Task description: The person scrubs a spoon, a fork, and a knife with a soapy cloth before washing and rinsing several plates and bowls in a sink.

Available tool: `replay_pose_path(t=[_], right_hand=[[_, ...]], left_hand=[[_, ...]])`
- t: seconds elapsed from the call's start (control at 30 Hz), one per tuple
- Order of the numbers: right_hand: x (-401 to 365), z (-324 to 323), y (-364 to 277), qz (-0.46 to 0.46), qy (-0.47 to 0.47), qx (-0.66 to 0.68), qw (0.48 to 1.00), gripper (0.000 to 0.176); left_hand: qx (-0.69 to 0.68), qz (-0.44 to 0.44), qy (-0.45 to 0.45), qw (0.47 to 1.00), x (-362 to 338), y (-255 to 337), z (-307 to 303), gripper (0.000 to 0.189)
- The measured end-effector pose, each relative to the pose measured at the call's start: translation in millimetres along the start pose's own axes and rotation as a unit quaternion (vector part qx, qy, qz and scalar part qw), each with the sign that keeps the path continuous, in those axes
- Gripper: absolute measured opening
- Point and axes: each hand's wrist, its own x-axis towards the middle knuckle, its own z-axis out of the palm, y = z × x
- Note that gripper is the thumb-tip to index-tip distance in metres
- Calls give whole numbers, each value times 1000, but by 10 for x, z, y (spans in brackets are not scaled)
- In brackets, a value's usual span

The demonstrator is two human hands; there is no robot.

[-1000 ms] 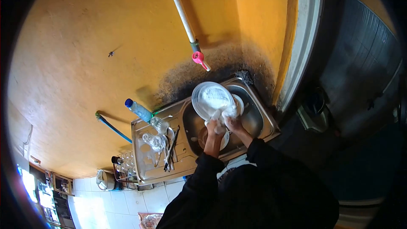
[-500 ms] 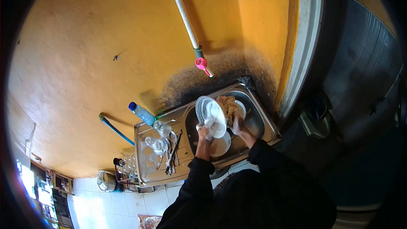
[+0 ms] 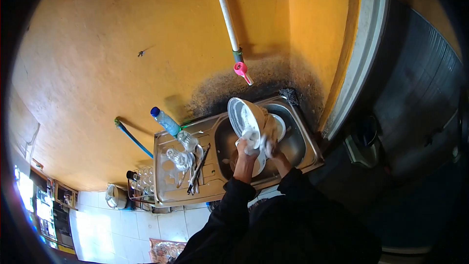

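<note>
A white bowl [image 3: 241,115] with suds on it is tilted above the sink basin [image 3: 294,150]. My left hand [image 3: 249,140], covered in foam, grips the bowl at its lower edge. In my right hand [image 3: 269,147] a tan cloth [image 3: 269,126] is bunched, held against the bowl's right side. Foam also coats my right fingers. Partly hidden behind my hands, a second white bowl [image 3: 260,164] sits in the basin, and another white dish [image 3: 280,126] shows behind the cloth.
On the left drainboard lie glasses [image 3: 187,140], several pieces of cutlery [image 3: 198,171] and a blue-capped plastic bottle [image 3: 167,122]. A pipe with a pink tap [image 3: 241,69] hangs above the sink. A dark scouring pad [image 3: 289,95] rests at the back corner; a glass rack [image 3: 141,183] stands left.
The bowl has turned, its opening now facing more to the left. My right hand and the cloth have come in against its right side. The camera view has shifted slightly.
</note>
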Motion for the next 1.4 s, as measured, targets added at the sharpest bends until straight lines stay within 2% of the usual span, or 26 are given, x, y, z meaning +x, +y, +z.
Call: replay_pose_path(t=[0.2, 0.23, 0.27, 0.33, 0.4, 0.47, 0.5, 0.53, 0.6, 0.63, 0.67, 0.7, 0.73, 0.77, 0.8, 0.83, 0.87, 0.9, 0.97, 1.07, 1.1, 1.2, 1.27, 1.3, 1.33, 1.4], right_hand=[[309, -58, 111, -85, 10, -81, 993, 39], [159, -180, 162, -101, 12, -94, 990, 39], [-73, -303, 193, -115, 13, -107, 987, 39], [214, -495, 347, -143, 16, -131, 981, 39], [32, -369, 480, -150, 12, -141, 978, 38], [-306, 138, 1174, 22, 120, -227, 966, 38], [-300, 194, 1174, 109, 171, -267, 942, 40], [-300, 129, 1204, 105, 169, -269, 943, 40], [62, -287, 603, 311, 0, -27, 950, 37], [121, -374, 440, 407, -90, 96, 904, 36], [123, -427, 487, 406, -96, 94, 904, 36], [152, -536, 498, 279, -82, 119, 949, 37], [150, -605, 494, 150, -68, 142, 976, 39], [157, -470, 470, 149, -73, 141, 976, 39], [248, -222, 194, 174, 133, 160, 963, 37], [245, -71, 24, 194, 334, 171, 907, 35], [133, 16, 153, -36, 370, -161, 914, 35], [11, 1, 319, 153, 239, -59, 957, 36], [9, -249, 412, 452, -40, 90, 887, 38], [131, -380, 62, 354, 55, 102, 928, 33], [217, -329, 66, 135, 160, -146, 967, 31], [407, -542, -154, 220, 149, -121, 957, 29], [414, -606, 361, 89, 201, -39, 975, 28], [493, -708, 261, 8, 200, -150, 968, 27], [586, -651, 229, 10, 182, 130, 975, 25], [633, -578, -65, 237, 51, 315, 918, 20]], left_hand=[[66, 18, 138, 988, 15, -151, 144, 20], [218, 139, 35, 965, -8, -115, 174, 19], [611, 282, -22, 740, -90, -7, 161, 19], [364, 95, 195, 906, -100, 286, 460, 17], [392, 175, 40, 902, 114, 373, 136, 19], [335, 182, 122, 916, 50, 192, 318, 19], [685, 197, 44, 700, 160, 120, 158, 19], [764, 108, 5, 637, 158, 24, -36, 28], [639, 282, -57, 714, 110, -31, -62, 24], [540, 184, 51, 820, 85, 54, -82, 22], [416, 82, 154, 892, 55, 225, 44, 19], [371, 156, 36, 915, 42, 326, 166, 27], [368, 139, 55, 918, 61, 314, 146, 33], [356, 166, 149, 908, 91, 171, 107, 31], [341, 191, 242, 888, 125, 22, 80, 29], [159, 101, 155, 970, 122, -21, 61, 21], [179, 105, 201, 957, 171, -89, -20, 22], [201, 93, 191, 956, 143, -64, -9, 25], [205, 92, 84, 971, 7, 121, 91, 31], [78, -59, 59, 993, -84, 327, 91, 35], [100, -38, 27, 994, -93, 320, 100, 36], [105, 9, 74, 992, -109, 328, 143, 36], [109, 28, 54, 992, -151, 372, 212, 38], [115, 43, 34, 992, -170, 376, 227, 41], [115, 39, 34, 992, -107, 346, 109, 41], [251, 85, 9, 964, 89, 283, -180, 40]])
